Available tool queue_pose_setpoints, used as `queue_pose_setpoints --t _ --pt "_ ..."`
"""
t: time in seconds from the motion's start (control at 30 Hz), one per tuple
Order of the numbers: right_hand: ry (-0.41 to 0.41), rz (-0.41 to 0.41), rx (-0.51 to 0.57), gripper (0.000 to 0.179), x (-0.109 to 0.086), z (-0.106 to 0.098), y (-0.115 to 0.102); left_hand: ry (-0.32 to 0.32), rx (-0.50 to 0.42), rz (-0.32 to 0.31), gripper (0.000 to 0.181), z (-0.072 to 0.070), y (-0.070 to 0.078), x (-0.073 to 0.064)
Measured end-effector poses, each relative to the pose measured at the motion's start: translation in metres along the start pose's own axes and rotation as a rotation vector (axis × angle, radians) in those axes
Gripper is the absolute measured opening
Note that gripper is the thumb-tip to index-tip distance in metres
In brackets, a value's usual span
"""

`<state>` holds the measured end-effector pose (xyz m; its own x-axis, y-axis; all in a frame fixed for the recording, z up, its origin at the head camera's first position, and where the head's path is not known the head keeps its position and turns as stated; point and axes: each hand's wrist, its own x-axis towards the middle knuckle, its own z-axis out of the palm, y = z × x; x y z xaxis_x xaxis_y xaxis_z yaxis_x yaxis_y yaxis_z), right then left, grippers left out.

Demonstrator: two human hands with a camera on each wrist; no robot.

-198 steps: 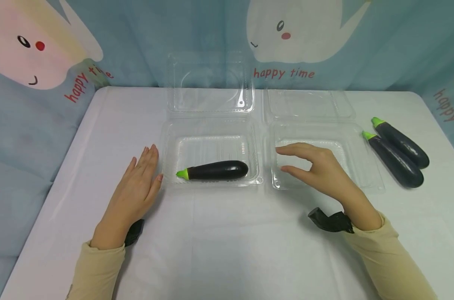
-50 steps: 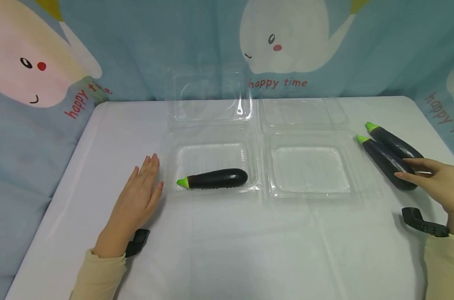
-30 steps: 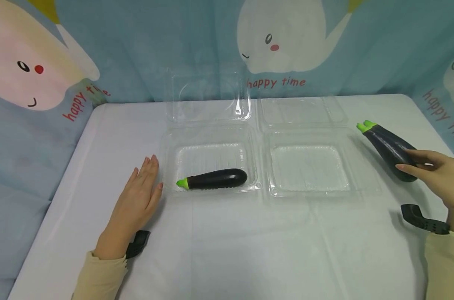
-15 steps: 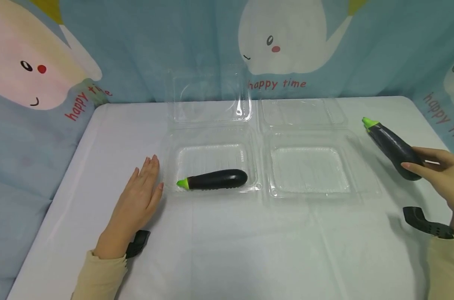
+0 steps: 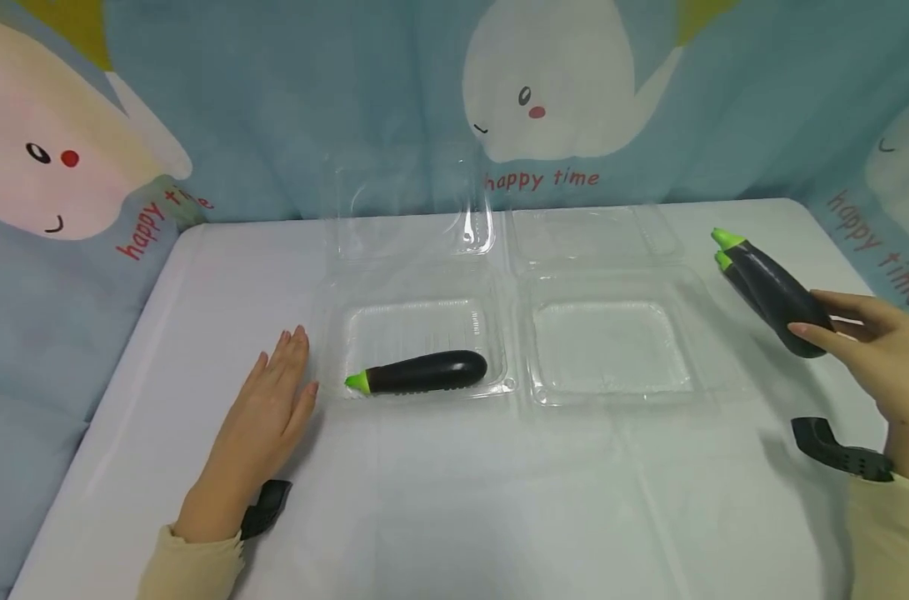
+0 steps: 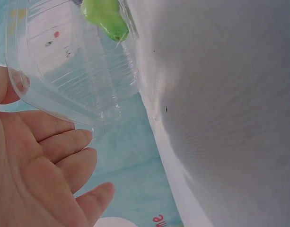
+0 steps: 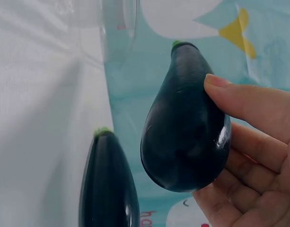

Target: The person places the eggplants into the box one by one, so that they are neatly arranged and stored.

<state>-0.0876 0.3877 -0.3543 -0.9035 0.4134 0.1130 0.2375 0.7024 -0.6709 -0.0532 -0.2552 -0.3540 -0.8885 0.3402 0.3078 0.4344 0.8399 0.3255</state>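
Note:
My right hand (image 5: pixel 874 354) pinches the thick end of a dark purple eggplant (image 7: pixel 185 118) between thumb and fingers. That eggplant hangs above the table at the right, its green stem pointing away. Beneath it lies a second eggplant (image 7: pixel 109 184), mostly covered by the held one in the head view. My left hand (image 5: pixel 255 425), fingers extended, is beside the left clear plastic clamshell box (image 5: pixel 409 312). In the left wrist view a fingertip (image 6: pixel 19 80) shows at the box rim; contact is hard to tell. A third eggplant (image 5: pixel 427 372) lies inside that box, green stem leftward.
A second clear clamshell box (image 5: pixel 611 346) stands right of the first, with only bare plastic visible inside. Both lids, such as the left lid (image 5: pixel 409 208), are raised at the back. A white cloth covers the table (image 5: pixel 454 500); a blue printed curtain (image 5: pixel 364 92) hangs behind.
From over the right box, my right hand has moved right, taken hold of the nearer eggplant and lifted it. The left hand has stayed in place. The head view has tilted slightly up.

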Motion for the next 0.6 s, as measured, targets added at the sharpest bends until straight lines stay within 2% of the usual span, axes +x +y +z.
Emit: queue_pose_setpoints --t 0.2,0.47,0.6 --pt "-0.042 -0.031 -0.038 0.059 -0.023 -0.006 -0.049 0.015 -0.003 -0.001 0.055 0.000 -0.001 -0.002" --pt "-0.022 -0.086 -0.033 0.057 -0.027 -0.005 -0.056 -0.001 -0.013 -0.015 0.055 -0.002 0.003 -0.002" --pt "-0.012 -0.133 0.029 0.054 -0.028 -0.001 -0.060 -0.004 -0.013 -0.016 0.056 -0.003 0.003 -0.003"
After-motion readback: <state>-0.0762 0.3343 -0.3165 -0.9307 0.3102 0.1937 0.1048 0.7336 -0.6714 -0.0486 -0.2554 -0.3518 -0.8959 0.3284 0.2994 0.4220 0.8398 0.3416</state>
